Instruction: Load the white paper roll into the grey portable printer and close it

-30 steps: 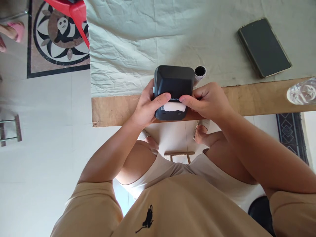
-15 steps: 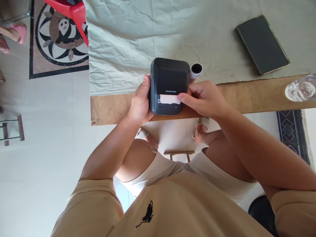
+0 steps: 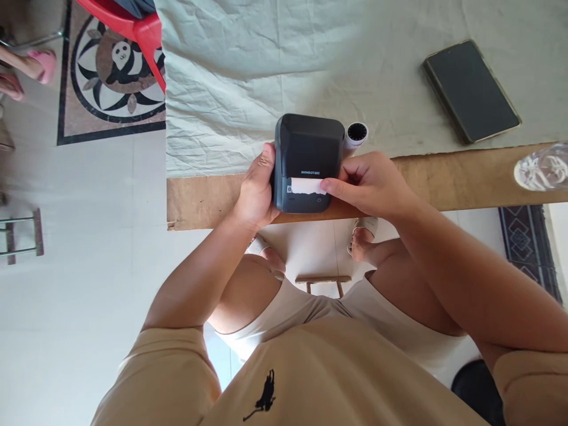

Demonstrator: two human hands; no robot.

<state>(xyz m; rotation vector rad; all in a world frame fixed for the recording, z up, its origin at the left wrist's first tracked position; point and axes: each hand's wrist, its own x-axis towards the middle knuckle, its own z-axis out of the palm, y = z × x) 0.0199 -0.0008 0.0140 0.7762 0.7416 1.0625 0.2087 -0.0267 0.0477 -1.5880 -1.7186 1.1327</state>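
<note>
A dark label printer (image 3: 310, 145) is held over the table's front edge. My left hand (image 3: 257, 189) grips its left side, the thumb along the casing and the other fingers hidden beneath. From the printer's slot a white paper strip (image 3: 306, 186) with a ragged edge sticks out. My right hand (image 3: 373, 183) is closed at the strip's right end, its thumb on the paper. The curled fingers rest against or beside the printer's right side. Just behind the right hand stands a white cylinder with a black, dotted top (image 3: 357, 131).
A dark phone or tablet (image 3: 473, 92) lies on the pale green cloth (image 3: 231, 71) at the right. A clear plastic bottle (image 3: 541, 168) lies near the right table edge. A red chair (image 3: 148, 32) stands at the left, with another person's foot in a pink slipper (image 3: 44, 65) beyond.
The whole view has shifted slightly, so things sit a little lower and mostly further right. Both hands keep the same hold on the printer and the paper strip.
</note>
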